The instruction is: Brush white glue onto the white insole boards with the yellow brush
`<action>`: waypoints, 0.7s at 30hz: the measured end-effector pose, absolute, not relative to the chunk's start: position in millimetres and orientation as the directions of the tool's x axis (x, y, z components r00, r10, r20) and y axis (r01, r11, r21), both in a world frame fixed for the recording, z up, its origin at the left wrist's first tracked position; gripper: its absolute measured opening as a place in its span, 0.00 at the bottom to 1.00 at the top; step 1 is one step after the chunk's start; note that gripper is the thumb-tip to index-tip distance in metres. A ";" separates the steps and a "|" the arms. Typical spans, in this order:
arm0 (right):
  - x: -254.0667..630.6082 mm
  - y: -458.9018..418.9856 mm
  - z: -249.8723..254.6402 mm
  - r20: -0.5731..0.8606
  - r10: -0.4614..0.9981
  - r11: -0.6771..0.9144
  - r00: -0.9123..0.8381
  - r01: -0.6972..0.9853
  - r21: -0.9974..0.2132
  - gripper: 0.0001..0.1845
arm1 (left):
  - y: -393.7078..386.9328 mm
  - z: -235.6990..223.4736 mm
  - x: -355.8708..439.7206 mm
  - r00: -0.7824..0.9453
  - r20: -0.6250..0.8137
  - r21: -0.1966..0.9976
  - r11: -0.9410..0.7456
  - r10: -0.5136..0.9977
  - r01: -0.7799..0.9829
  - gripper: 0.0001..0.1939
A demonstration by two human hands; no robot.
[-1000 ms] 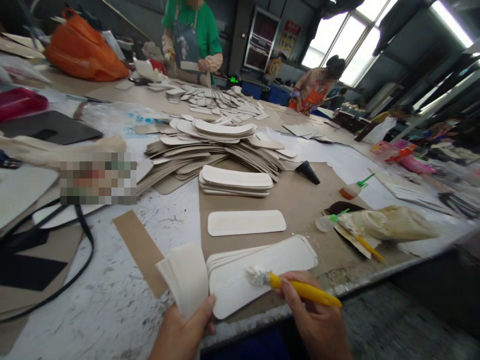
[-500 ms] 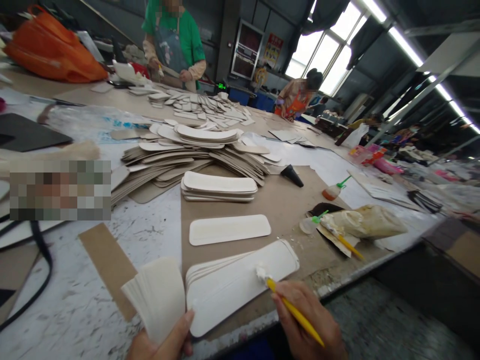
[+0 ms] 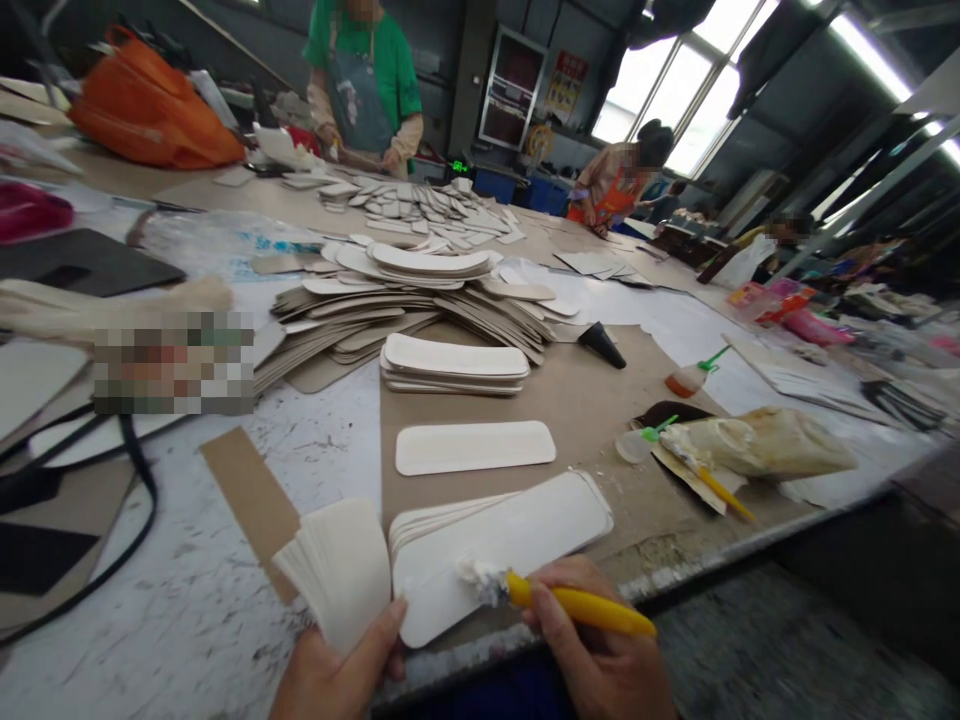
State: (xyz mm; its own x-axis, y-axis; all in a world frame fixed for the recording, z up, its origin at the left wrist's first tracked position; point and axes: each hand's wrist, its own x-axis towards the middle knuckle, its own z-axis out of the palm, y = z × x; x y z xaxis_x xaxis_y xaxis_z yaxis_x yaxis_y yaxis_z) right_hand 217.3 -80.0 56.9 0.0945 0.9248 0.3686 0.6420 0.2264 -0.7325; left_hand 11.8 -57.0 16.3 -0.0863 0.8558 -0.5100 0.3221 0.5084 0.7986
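My right hand (image 3: pixel 600 655) grips a yellow-handled glue brush (image 3: pixel 559 600) whose white bristles rest on the near end of the top piece of a stack of long white rounded pieces (image 3: pixel 517 540) at the table's front edge. My left hand (image 3: pixel 337 675) pinches a fanned bundle of cream pieces (image 3: pixel 341 570) just left of that stack, thumb on top. A single white piece (image 3: pixel 474 447) lies on brown card behind the stack. A short pile of the same pieces (image 3: pixel 454 365) sits farther back.
A large heap of beige pieces (image 3: pixel 390 295) fills the table's middle. Glue bottles with green nozzles (image 3: pixel 694 378), a glue-smeared bag (image 3: pixel 757 445) and another yellow brush (image 3: pixel 712 485) lie to the right. A black cable (image 3: pixel 127 500) loops at left. Other people work at the far end.
The brush tip moved from the middle of the top piece toward its near left end. The view shifted slightly; my left hand kept its hold on the bundle.
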 end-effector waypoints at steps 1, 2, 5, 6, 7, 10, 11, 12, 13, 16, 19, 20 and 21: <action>227.6 -78.5 59.3 0.375 0.921 0.201 0.108 0.690 -0.695 0.07 | -57.2 16.3 12.1 -0.086 -0.508 0.801 0.506 0.857 0.320 0.21; 238.9 -77.3 61.8 0.401 0.907 0.179 0.128 0.745 -0.642 0.06 | -57.5 16.2 12.4 -0.085 -0.505 0.803 0.504 0.859 0.318 0.21; 262.3 -76.4 69.0 0.513 0.841 0.137 0.172 0.849 -0.510 0.05 | -58.3 16.1 13.2 -0.099 -0.496 0.812 0.501 0.863 0.298 0.21; 262.5 -77.2 70.8 0.529 0.832 0.146 0.166 0.855 -0.499 0.04 | -58.5 16.1 13.5 -0.105 -0.500 0.811 0.507 0.860 0.293 0.21; 258.0 -78.3 71.9 0.527 0.835 0.162 0.159 0.844 -0.511 0.04 | -58.6 16.1 13.7 -0.108 -0.504 0.809 0.512 0.857 0.290 0.21; 225.5 -81.2 69.9 0.395 0.900 0.170 0.183 0.689 -0.705 0.05 | -58.6 15.8 14.4 -0.086 -0.505 0.811 0.506 0.859 0.294 0.20; 213.3 -81.3 67.6 0.319 0.927 0.145 0.197 0.596 -0.789 0.06 | -58.4 15.8 14.6 -0.074 -0.502 0.814 0.500 0.862 0.296 0.20; 203.6 -80.7 64.8 0.249 0.948 0.118 0.200 0.507 -0.854 0.08 | -58.2 15.9 14.7 -0.068 -0.501 0.815 0.497 0.863 0.299 0.20; 198.1 -79.2 61.9 0.205 0.960 0.101 0.192 0.446 -0.890 0.09 | -58.0 16.1 14.6 -0.068 -0.502 0.813 0.497 0.862 0.305 0.20; 214.0 -71.2 55.6 0.310 0.939 0.178 0.152 0.556 -0.812 0.08 | -57.9 17.1 13.1 -0.089 -0.517 0.793 0.516 0.851 0.323 0.20; 262.0 -63.6 58.0 0.512 0.837 0.149 0.192 0.821 -0.551 0.06 | -58.5 17.5 11.3 -0.104 -0.527 0.787 0.531 0.843 0.315 0.20; 276.7 -62.5 60.6 0.544 0.815 0.111 0.198 0.869 -0.482 0.07 | -58.7 17.2 11.1 -0.107 -0.527 0.789 0.532 0.843 0.308 0.20; 288.0 -62.3 63.7 0.568 0.801 0.087 0.190 0.901 -0.425 0.07 | -58.8 16.5 11.1 -0.109 -0.523 0.792 0.530 0.845 0.303 0.20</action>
